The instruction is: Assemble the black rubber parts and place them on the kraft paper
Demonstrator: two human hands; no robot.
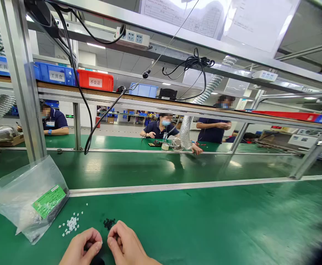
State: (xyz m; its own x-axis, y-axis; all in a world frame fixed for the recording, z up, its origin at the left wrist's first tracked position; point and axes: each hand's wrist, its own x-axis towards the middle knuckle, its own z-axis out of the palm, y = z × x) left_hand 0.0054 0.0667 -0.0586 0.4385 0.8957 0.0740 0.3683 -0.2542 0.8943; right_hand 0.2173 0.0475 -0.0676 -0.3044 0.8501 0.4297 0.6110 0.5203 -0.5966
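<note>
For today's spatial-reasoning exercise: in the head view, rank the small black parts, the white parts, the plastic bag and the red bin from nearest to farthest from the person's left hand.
From the left hand:
1. Black parts, just ahead, between the hands.
2. White parts, ahead-left; close to the black ones, hard to separate.
3. Plastic bag, far left on the bench.
4. Red bin, up on the shelf.

At the bottom edge of the frame, left of centre, the left hand [81,246] and right hand [125,243] lie side by side on the mat [218,228], fingertips nearly meeting. Just above them sit two small heaps: white bits [71,223] to the left, dark bits [108,223] to the right. A bag [25,197] lies at lower left, beside the white bits. Behind runs a rail [177,186], then a belt [150,167]. Bins [95,80] line a shelf at upper left.
</note>
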